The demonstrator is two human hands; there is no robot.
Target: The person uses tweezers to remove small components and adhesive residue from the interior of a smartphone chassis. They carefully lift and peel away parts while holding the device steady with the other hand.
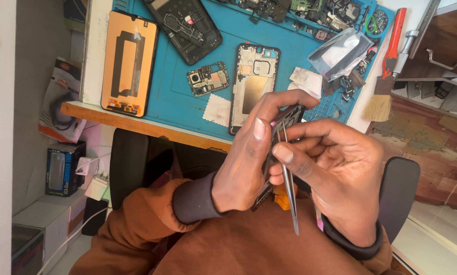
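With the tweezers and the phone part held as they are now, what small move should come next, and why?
Probably a slight lowering of the tweezers' tips onto the phone part. The right hand pinches the tweezers with the tips up against the part's edge, and the left hand grips the part above the lap, off the blue mat. The exact contact spot is hidden by fingers.

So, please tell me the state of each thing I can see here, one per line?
Left hand: grips dark phone part.
Right hand: pinches tweezers, tips at the part.
Phone frame: opened, flat on blue mat.
Circuit board: removed, loose.
Orange screen panel: detached, flat.
Brush: lying unused.
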